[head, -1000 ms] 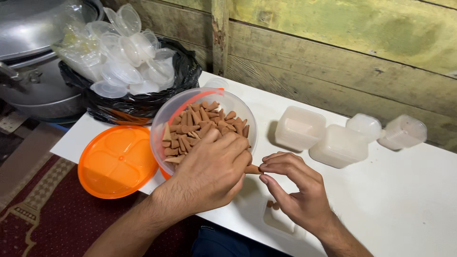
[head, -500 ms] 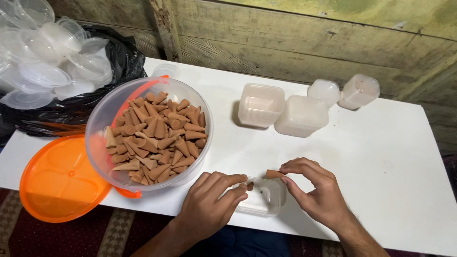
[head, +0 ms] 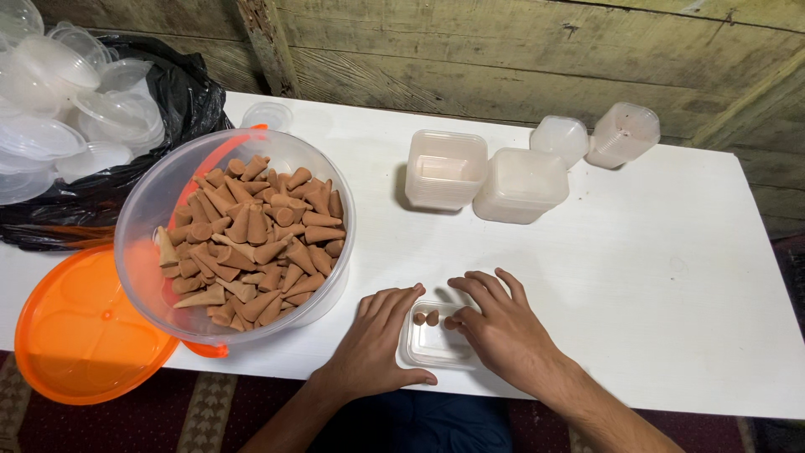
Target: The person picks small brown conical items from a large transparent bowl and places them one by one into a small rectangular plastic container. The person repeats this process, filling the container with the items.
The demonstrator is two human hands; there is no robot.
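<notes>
While cones [head: 425,318] seemingly stand upright in tray [head: 436,348], hands flanking

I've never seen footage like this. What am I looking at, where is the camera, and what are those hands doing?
No machine here: a camera worn on a person's head looks down at their own bare hands over a white table. The left hand and right hand rest on a small clear tray that has a few brown cones in it. Neither hand is gripping anything. Left of them is a big clear tub full of cones, beside its orange lid. Stacked clear containers sit farther back.
</notes>
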